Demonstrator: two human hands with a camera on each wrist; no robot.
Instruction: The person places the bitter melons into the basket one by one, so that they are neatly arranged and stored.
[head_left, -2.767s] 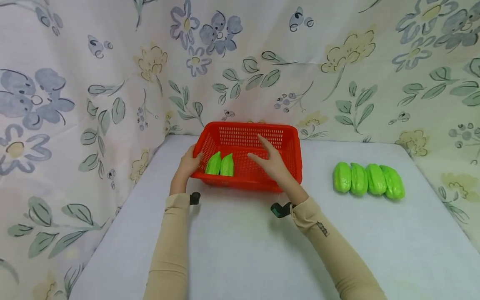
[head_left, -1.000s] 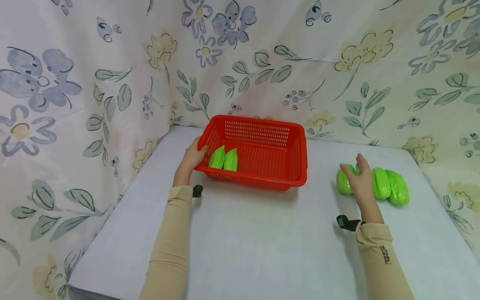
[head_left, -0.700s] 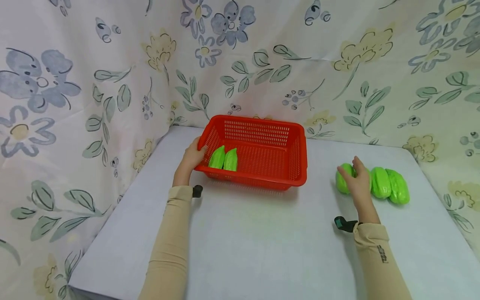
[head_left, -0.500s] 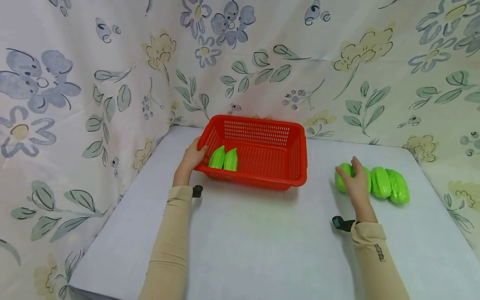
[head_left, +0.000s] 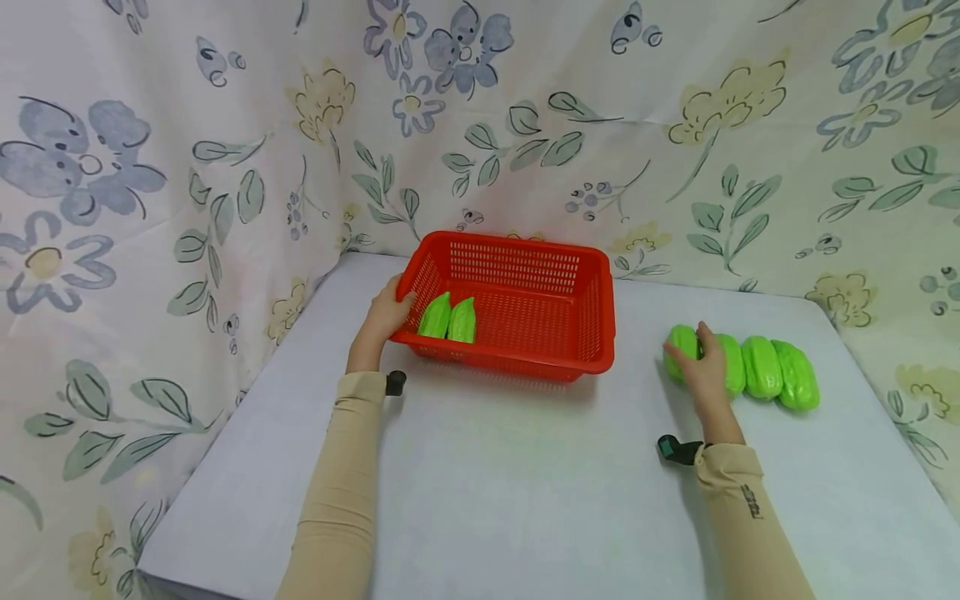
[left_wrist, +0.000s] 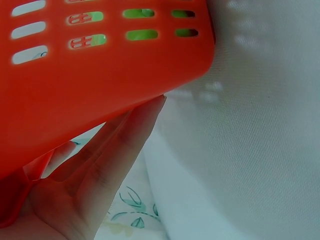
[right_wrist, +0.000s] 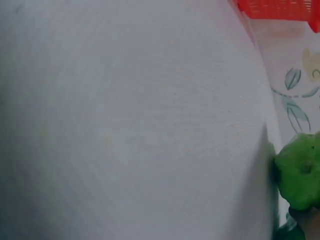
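Note:
My left hand (head_left: 386, 312) grips the left rim of a red plastic basket (head_left: 517, 360), thumb over the rim and fingers along the outside. In the left wrist view those fingers (left_wrist: 117, 145) lie against the basket's outer wall (left_wrist: 100, 85). Two bright green ridged gourds (head_left: 462, 320) sit at the basket's left end. On the right, my right hand (head_left: 705, 375) holds the leftmost green gourd (head_left: 682, 343) of a row between thumb and fingers. The right wrist view shows that gourd's end (right_wrist: 300, 170) at its edge; most of the hand is out of frame there.
More green gourds (head_left: 763, 368) lie side by side just right of my right hand. The white table (head_left: 525, 483) stretches between the basket and the row. A floral cloth (head_left: 480, 125) hangs close behind the basket.
My right hand left the basket for the gourd row, then slid slightly left, its thumb and fingers coming down around the leftmost gourd. The left hand keeps hold of the basket.

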